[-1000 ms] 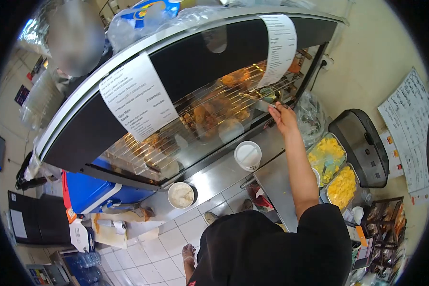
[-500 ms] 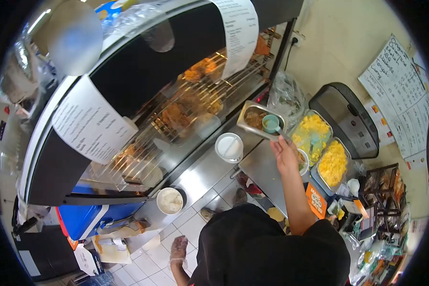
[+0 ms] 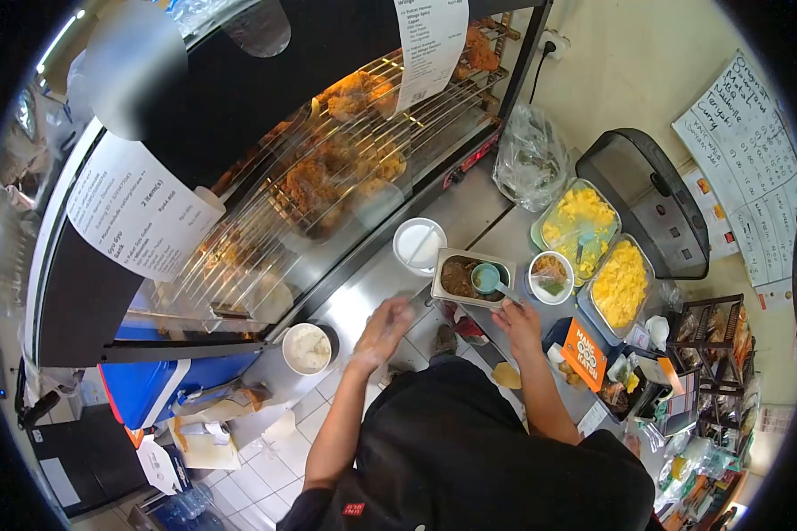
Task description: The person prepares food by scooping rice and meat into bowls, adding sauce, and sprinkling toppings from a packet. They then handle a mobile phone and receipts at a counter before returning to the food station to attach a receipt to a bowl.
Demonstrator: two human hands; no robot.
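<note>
My right hand [image 3: 517, 322] grips the near right corner of a small metal pan [image 3: 449, 296], its fingers by the handle of a teal scoop [image 3: 484, 278]. Brown food lies in the pan under the scoop. My left hand [image 3: 384, 333], in a clear plastic glove, is slightly blurred, fingers apart and empty, left of the pan. A white bowl of rice [image 3: 309, 347] stands left of that hand. Behind the pan is a white tub [image 3: 419, 244] with a white utensil across it. To its right sits a white bowl with brown and green food [image 3: 551, 276].
Two containers of yellow food [image 3: 581, 221] [image 3: 620, 288] stand at the right, beside a dark open lid [image 3: 651, 203]. A plastic bag [image 3: 531, 159] lies near the wall. A glass cabinet with fried food [image 3: 314, 181] spans the back left. An orange box [image 3: 581, 354] is nearby.
My right hand has brought the metal pan nearer to me, uncovering the white bowl beside it. My left hand has risen from low at the left towards the pan. The view has shifted slightly.
</note>
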